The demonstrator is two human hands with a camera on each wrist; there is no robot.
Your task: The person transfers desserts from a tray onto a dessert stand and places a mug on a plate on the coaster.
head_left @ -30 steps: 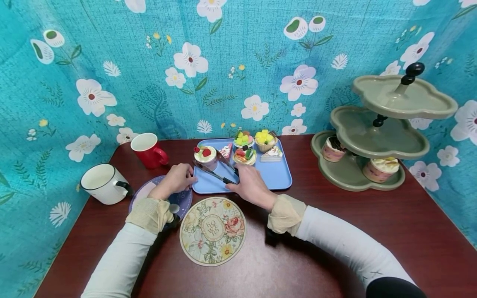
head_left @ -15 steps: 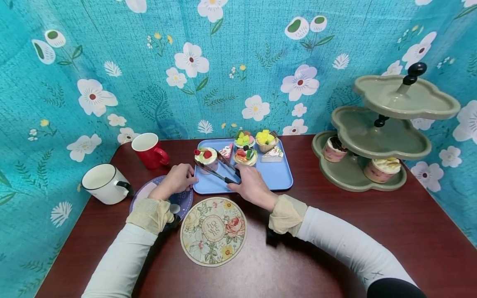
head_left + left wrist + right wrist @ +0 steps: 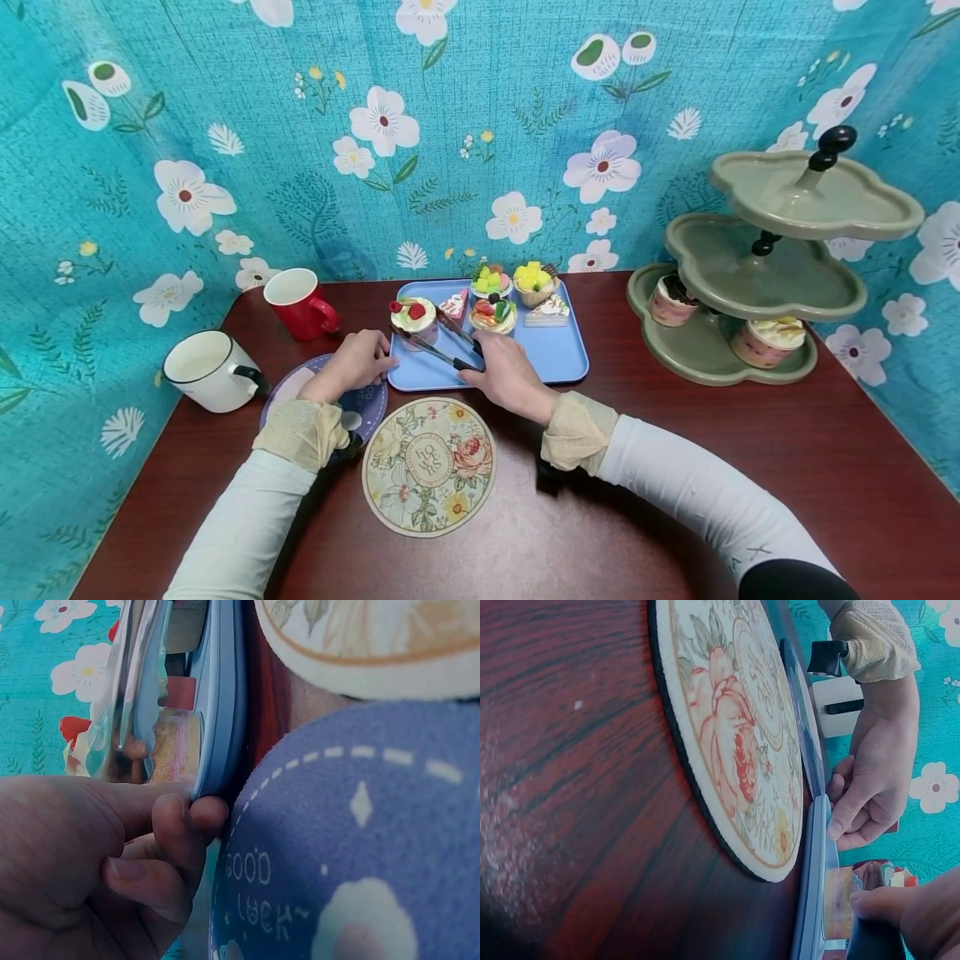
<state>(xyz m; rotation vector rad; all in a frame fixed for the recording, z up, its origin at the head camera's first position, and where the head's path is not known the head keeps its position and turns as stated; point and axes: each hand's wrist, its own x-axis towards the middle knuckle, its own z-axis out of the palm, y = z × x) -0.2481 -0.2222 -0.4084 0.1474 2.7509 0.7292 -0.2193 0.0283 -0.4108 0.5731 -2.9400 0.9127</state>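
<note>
Steadying the tray (image 3: 555,358), probably: left hand (image 3: 362,358) pinches its rim.
Right hand (image 3: 506,367) grips tongs (image 3: 462,365), their arms straddling the cupcake (image 3: 413,313).

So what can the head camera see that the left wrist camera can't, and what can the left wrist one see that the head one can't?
Only the head view: the green tiered stand, the red mug, the white mug and the right hand gripping the black handles of the tongs.

Only the left wrist view: clearly readable "GOOD LUCK" lettering and a small white diamond on the purple mat.

Both: the left hand pinching the blue tray, the purple mat, the floral mat and the flowery backdrop.
</note>
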